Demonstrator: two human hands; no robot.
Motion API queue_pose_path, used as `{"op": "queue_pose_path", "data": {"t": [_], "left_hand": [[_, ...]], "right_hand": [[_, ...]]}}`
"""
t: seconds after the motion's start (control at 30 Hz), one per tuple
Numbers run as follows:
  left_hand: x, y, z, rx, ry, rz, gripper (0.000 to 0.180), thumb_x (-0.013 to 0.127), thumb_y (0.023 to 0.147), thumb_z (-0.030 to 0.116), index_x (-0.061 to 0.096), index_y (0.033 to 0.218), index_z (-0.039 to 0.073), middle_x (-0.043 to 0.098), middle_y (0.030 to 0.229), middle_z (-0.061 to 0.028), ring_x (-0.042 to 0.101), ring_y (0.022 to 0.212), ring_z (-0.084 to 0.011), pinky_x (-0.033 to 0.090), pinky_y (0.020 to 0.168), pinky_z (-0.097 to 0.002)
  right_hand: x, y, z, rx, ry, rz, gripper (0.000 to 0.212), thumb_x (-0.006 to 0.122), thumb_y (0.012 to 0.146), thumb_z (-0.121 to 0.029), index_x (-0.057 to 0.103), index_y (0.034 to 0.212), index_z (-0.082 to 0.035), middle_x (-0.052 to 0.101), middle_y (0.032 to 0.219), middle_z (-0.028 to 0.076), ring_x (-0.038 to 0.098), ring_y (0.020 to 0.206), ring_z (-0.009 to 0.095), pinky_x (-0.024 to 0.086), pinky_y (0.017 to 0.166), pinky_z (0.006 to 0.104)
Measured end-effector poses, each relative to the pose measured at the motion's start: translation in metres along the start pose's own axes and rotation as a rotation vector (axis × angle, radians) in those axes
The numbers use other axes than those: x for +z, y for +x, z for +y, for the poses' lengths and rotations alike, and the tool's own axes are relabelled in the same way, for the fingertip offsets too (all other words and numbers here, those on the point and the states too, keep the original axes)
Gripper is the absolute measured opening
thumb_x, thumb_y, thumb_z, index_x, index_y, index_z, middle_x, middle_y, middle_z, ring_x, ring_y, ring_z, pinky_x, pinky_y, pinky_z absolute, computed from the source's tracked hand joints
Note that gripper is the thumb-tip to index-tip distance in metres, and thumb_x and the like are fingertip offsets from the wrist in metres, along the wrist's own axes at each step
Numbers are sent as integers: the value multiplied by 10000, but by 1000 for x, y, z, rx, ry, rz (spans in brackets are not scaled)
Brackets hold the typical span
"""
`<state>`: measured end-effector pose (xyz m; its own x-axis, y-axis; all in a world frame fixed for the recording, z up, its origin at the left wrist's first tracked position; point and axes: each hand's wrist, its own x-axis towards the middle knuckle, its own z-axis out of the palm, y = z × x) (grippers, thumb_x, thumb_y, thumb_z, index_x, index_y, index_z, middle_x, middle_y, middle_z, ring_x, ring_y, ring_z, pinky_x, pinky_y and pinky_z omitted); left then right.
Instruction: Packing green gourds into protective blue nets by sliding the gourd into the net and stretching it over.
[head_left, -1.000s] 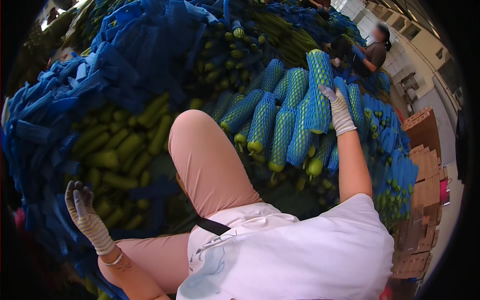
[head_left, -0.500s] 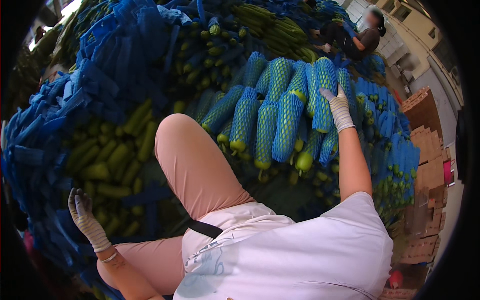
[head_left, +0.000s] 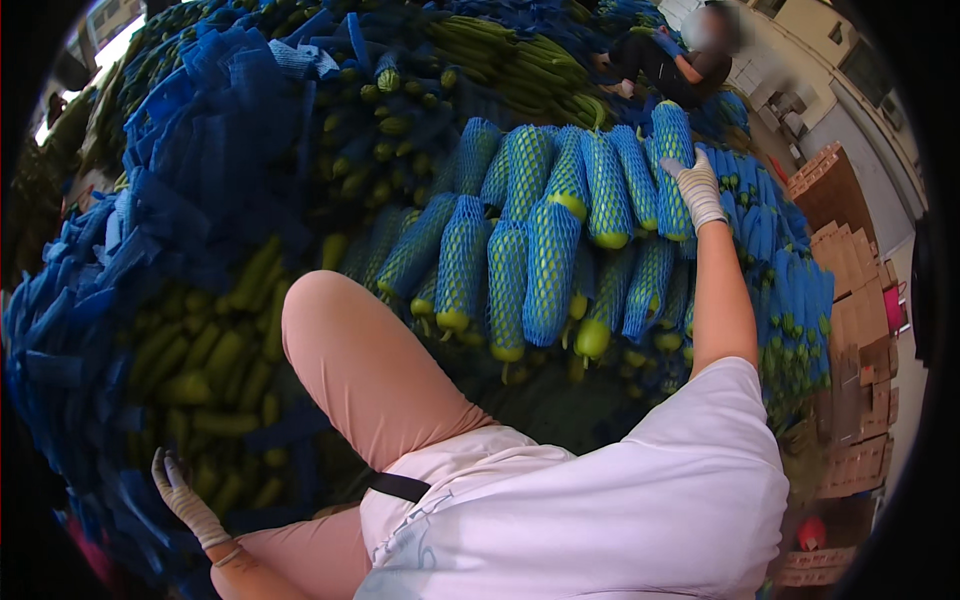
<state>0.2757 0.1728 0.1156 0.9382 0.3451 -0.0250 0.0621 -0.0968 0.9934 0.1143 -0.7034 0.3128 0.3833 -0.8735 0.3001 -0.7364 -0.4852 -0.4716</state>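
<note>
My right hand (head_left: pixel 697 188), in a striped pale glove, grips a long green gourd in a blue foam net sleeve (head_left: pixel 672 150). It stands at the right end of a stacked row, its top above its neighbours. Beside it rests another sleeved gourd (head_left: pixel 605 190), and nearer me more sleeved gourds (head_left: pixel 551 275) lie with green ends and stems toward me. My left hand (head_left: pixel 185 500), gloved too, is held above my bent leg with fingers spread and nothing in them. Close to it lies a heap of bare green gourds (head_left: pixel 215 385), partly in shadow.
Heaped blue foam sleeves (head_left: pixel 210 190) rise along the left. Long green vegetables (head_left: pixel 510 60) are piled at the back. Another person (head_left: pixel 700 70) sits at the far right. Stacked brown cartons (head_left: pixel 850 280) line the right side, beyond more sleeved gourds (head_left: pixel 795 290).
My right hand has moved slightly right and away with the sleeved gourd, leaving a gap beside its neighbours. My left hand sits lower in view, still open. The whole view has shifted somewhat.
</note>
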Motion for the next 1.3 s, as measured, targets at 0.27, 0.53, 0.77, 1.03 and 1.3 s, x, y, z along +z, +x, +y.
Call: {"op": "queue_pose_path", "data": {"t": [0.27, 0.53, 0.77, 1.03, 1.3], "left_hand": [[2, 12, -17, 53, 101, -80, 313, 536, 955, 193, 527, 1258, 112, 561, 1150, 21, 514, 975, -74, 426, 835, -220], [13, -22, 16, 34, 138, -72, 310, 507, 962, 143, 525, 1260, 59, 543, 1202, -13, 506, 1084, -101, 419, 919, -247], [67, -21, 74, 68, -54, -103, 271, 564, 924, 117, 582, 1191, 76, 595, 1004, 30, 544, 833, -44, 468, 742, -203], [28, -40, 81, -33, -160, 98, 513, 553, 942, 310, 405, 1388, 103, 469, 1333, -88, 552, 1092, -186, 448, 939, -319], [6, -51, 58, -17, 146, 84, 551, 588, 910, 193, 377, 1389, 19, 485, 1327, -150, 549, 1088, -163, 404, 959, -258]], "right_hand": [[-29, 33, 82, 162, -259, 65, 805, 641, 779, -450, 291, 1451, -178, 452, 1373, 209, 458, 1246, 364, 352, 1047, 407], [30, 63, 93, 176, -501, -156, 652, 533, 854, -432, 320, 1443, -252, 193, 1529, 127, 261, 1370, 358, 261, 1109, 454], [58, 15, -59, -814, 153, 91, 384, 550, 902, -136, 521, 1266, -18, 532, 1273, 155, 503, 1190, 273, 376, 1025, 359], [182, -330, -340, -1513, 716, -841, 341, 613, 808, -11, 584, 1147, 0, 590, 1161, 163, 595, 1020, 290, 480, 849, 317], [373, -578, -340, -1231, -201, -1463, 815, 670, 789, -304, 243, 1450, -90, 333, 1460, 164, 412, 1284, 332, 355, 1059, 372]]}}
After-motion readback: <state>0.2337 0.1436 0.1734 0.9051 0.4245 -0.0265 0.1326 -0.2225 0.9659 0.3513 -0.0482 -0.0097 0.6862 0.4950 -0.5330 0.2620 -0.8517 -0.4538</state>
